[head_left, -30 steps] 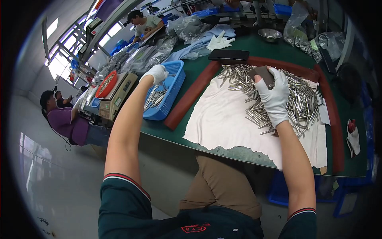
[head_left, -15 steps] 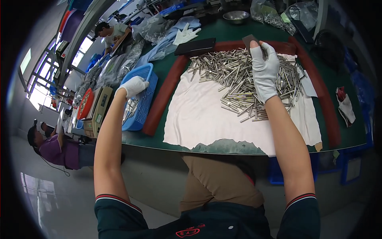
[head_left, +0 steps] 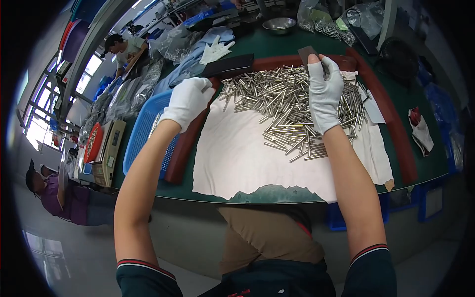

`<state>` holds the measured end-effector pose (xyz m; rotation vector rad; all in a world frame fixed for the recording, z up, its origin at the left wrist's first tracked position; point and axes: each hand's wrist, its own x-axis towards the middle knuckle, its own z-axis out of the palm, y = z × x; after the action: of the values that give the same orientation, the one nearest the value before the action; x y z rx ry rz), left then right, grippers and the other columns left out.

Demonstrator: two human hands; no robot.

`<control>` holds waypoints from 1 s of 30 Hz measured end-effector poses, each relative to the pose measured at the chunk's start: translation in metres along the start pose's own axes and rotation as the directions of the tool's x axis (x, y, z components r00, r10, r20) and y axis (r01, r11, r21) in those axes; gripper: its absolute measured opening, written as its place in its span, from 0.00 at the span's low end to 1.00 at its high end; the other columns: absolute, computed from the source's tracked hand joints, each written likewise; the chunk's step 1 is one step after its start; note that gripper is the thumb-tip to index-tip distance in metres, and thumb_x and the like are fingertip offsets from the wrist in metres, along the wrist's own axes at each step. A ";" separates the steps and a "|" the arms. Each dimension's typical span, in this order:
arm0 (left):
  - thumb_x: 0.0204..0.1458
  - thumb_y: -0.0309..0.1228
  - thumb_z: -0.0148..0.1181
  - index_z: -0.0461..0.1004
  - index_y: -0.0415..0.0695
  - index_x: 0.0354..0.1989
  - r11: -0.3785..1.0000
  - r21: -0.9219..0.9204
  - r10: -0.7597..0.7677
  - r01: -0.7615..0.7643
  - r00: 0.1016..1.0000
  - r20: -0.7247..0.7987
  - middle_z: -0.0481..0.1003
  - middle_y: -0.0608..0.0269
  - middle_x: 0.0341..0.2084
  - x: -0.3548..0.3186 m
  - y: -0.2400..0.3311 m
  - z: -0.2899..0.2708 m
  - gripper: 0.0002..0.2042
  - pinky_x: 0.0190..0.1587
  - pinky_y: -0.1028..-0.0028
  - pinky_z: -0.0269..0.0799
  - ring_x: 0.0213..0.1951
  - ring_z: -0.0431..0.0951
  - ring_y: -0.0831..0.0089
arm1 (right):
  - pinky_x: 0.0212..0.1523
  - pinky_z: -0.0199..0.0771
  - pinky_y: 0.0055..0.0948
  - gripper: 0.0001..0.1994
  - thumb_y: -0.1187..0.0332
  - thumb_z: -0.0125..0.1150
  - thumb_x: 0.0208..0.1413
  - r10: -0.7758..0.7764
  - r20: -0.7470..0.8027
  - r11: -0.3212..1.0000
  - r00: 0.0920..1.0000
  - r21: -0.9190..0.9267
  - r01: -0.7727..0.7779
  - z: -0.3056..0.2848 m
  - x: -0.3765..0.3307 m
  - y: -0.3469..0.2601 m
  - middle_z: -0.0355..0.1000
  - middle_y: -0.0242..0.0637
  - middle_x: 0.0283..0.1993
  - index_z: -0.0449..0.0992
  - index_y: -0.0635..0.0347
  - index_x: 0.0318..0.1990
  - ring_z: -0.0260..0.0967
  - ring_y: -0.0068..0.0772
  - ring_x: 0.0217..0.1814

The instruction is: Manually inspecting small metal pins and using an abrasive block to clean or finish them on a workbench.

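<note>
My right hand (head_left: 325, 96), in a white glove with bare thumb tip, grips a small dark flat plate (head_left: 306, 52) between thumb and fingers. It hovers over the right part of a heap of slim silvery metal pins (head_left: 284, 109). The heap lies on a white cloth (head_left: 227, 166). My left hand (head_left: 187, 101), gloved too, is closed with curled fingers above the border between cloth and basket. What it holds, if anything, is hidden. Under and beside its wrist stands a blue perforated basket (head_left: 136, 141), partly covered by my left arm.
A dark red raised border (head_left: 402, 143) frames the cloth on three sides. Behind it are a black flat case (head_left: 228, 65), a loose white glove (head_left: 216, 51) and a metal bowl (head_left: 279, 25). A scale (head_left: 110, 153) and red tray (head_left: 93, 142) stand left. Other people (head_left: 57, 193) are further left.
My left hand has left the basket and moved right and up toward the cloth, its fingers curled. My right hand keeps the dark plate over the pins. The whole view has shifted slightly.
</note>
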<state>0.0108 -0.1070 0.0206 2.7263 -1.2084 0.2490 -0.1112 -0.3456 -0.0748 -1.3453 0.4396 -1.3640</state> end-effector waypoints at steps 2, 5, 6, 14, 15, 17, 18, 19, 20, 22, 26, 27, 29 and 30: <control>0.49 0.32 0.58 0.79 0.43 0.35 0.995 -0.093 0.033 -0.029 0.999 0.041 0.78 0.48 0.28 0.003 0.022 0.015 0.09 0.40 0.63 0.74 0.33 0.79 0.52 | 0.45 0.71 0.27 0.34 0.45 0.68 0.46 0.016 0.014 1.000 1.000 0.011 -0.017 0.002 -0.003 -0.006 0.72 0.44 0.42 0.73 0.72 0.46 0.71 0.32 0.41; 0.49 0.32 0.58 0.78 0.41 0.40 0.971 -0.216 0.129 -0.104 0.986 0.103 0.78 0.49 0.34 0.006 0.053 0.037 0.12 0.43 0.64 0.73 0.37 0.78 0.54 | 0.45 0.71 0.28 0.34 0.44 0.68 0.46 0.010 0.008 1.000 1.000 0.017 -0.010 0.004 -0.003 0.002 0.72 0.46 0.42 0.73 0.72 0.45 0.71 0.33 0.42; 0.48 0.30 0.59 0.77 0.38 0.41 0.963 -0.250 0.133 -0.100 0.984 0.117 0.78 0.48 0.33 0.006 0.061 0.040 0.13 0.41 0.67 0.73 0.36 0.79 0.58 | 0.45 0.71 0.29 0.34 0.44 0.68 0.46 -0.009 0.007 1.000 1.000 0.000 0.009 0.005 -0.004 0.002 0.72 0.46 0.42 0.73 0.72 0.45 0.71 0.33 0.42; 0.46 0.26 0.58 0.74 0.36 0.47 0.968 -0.208 0.170 -0.137 0.974 0.150 0.78 0.50 0.29 0.011 0.086 0.052 0.18 0.40 0.67 0.73 0.33 0.79 0.58 | 0.45 0.71 0.29 0.34 0.43 0.67 0.45 0.000 0.021 1.000 1.000 -0.019 0.001 0.007 -0.006 -0.003 0.71 0.46 0.42 0.73 0.72 0.45 0.71 0.36 0.42; 0.46 0.26 0.58 0.74 0.36 0.47 0.968 -0.208 0.172 -0.139 0.973 0.153 0.78 0.50 0.29 0.012 0.087 0.052 0.18 0.40 0.67 0.73 0.33 0.79 0.58 | 0.45 0.71 0.29 0.34 0.44 0.67 0.45 0.005 0.025 1.000 1.000 -0.013 -0.005 0.007 -0.007 -0.003 0.71 0.46 0.42 0.73 0.71 0.45 0.71 0.36 0.42; 0.45 0.26 0.58 0.74 0.36 0.48 0.978 -0.188 0.124 -0.091 0.977 0.175 0.78 0.50 0.30 0.012 0.091 0.051 0.19 0.41 0.67 0.73 0.34 0.79 0.58 | 0.45 0.72 0.30 0.34 0.44 0.67 0.45 -0.008 0.022 0.999 1.000 -0.031 0.009 0.009 -0.007 -0.002 0.71 0.47 0.42 0.73 0.71 0.45 0.72 0.36 0.41; 0.45 0.26 0.58 0.74 0.36 0.48 0.977 -0.190 0.128 -0.093 0.976 0.178 0.78 0.50 0.30 0.012 0.094 0.051 0.19 0.41 0.67 0.73 0.34 0.79 0.58 | 0.44 0.72 0.30 0.34 0.44 0.67 0.45 0.003 0.023 1.000 1.000 -0.027 -0.002 0.009 -0.007 -0.002 0.71 0.46 0.42 0.73 0.71 0.45 0.72 0.37 0.41; 0.45 0.26 0.58 0.74 0.37 0.48 0.981 -0.180 0.108 -0.074 0.976 0.188 0.78 0.50 0.30 0.012 0.096 0.050 0.18 0.41 0.66 0.73 0.34 0.79 0.58 | 0.44 0.72 0.30 0.33 0.45 0.68 0.45 0.013 0.025 1.000 1.000 -0.023 -0.012 0.008 -0.007 -0.002 0.71 0.46 0.42 0.73 0.71 0.45 0.72 0.37 0.40; 0.45 0.25 0.58 0.74 0.37 0.48 0.984 -0.170 0.087 -0.054 0.977 0.197 0.78 0.50 0.30 0.012 0.098 0.051 0.18 0.41 0.66 0.73 0.35 0.79 0.59 | 0.43 0.73 0.29 0.33 0.45 0.68 0.45 -0.004 0.025 0.999 1.000 -0.038 0.005 0.007 -0.007 -0.001 0.71 0.46 0.42 0.73 0.71 0.45 0.72 0.36 0.40; 0.45 0.25 0.57 0.74 0.38 0.48 0.986 -0.154 0.096 -0.070 0.981 0.169 0.78 0.50 0.29 0.013 0.097 0.056 0.18 0.41 0.65 0.73 0.35 0.79 0.59 | 0.43 0.73 0.29 0.33 0.45 0.68 0.45 0.000 0.033 1.000 0.999 -0.031 0.001 0.008 -0.008 -0.002 0.71 0.46 0.42 0.73 0.71 0.45 0.72 0.36 0.40; 0.45 0.23 0.55 0.74 0.39 0.47 0.983 -0.144 0.123 -0.110 0.989 0.085 0.77 0.50 0.27 0.007 0.102 0.054 0.17 0.39 0.65 0.72 0.33 0.79 0.57 | 0.44 0.73 0.29 0.33 0.45 0.68 0.45 0.013 0.041 0.999 0.999 -0.035 -0.011 0.005 -0.007 0.001 0.71 0.46 0.42 0.73 0.71 0.45 0.72 0.35 0.41; 0.45 0.23 0.55 0.74 0.39 0.47 0.984 -0.143 0.122 -0.109 0.989 0.083 0.77 0.50 0.27 0.007 0.098 0.054 0.17 0.39 0.65 0.72 0.33 0.79 0.57 | 0.44 0.73 0.29 0.33 0.45 0.68 0.45 0.012 0.042 0.999 0.999 -0.034 -0.010 0.006 -0.007 0.000 0.71 0.46 0.42 0.73 0.71 0.45 0.72 0.35 0.41; 0.45 0.22 0.54 0.74 0.39 0.46 0.961 -0.237 0.147 -0.142 0.989 0.006 0.77 0.50 0.27 0.005 0.086 0.056 0.16 0.39 0.66 0.72 0.32 0.78 0.57 | 0.44 0.73 0.29 0.34 0.45 0.68 0.45 -0.006 0.044 0.999 0.999 -0.033 0.007 0.008 -0.009 -0.003 0.71 0.45 0.42 0.73 0.72 0.45 0.72 0.34 0.40; 0.46 0.21 0.53 0.73 0.38 0.49 0.954 -0.257 0.147 -0.153 0.988 -0.044 0.76 0.52 0.27 0.004 0.081 0.054 0.19 0.38 0.68 0.72 0.30 0.78 0.62 | 0.44 0.73 0.28 0.34 0.45 0.68 0.46 0.003 0.048 1.000 0.999 -0.024 -0.002 0.008 -0.009 -0.006 0.71 0.45 0.42 0.73 0.72 0.45 0.72 0.33 0.40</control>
<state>-0.0418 -0.1742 -0.0262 2.4062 -1.3396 0.1295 -0.1095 -0.3328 -0.0720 -1.3937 0.4263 -1.3259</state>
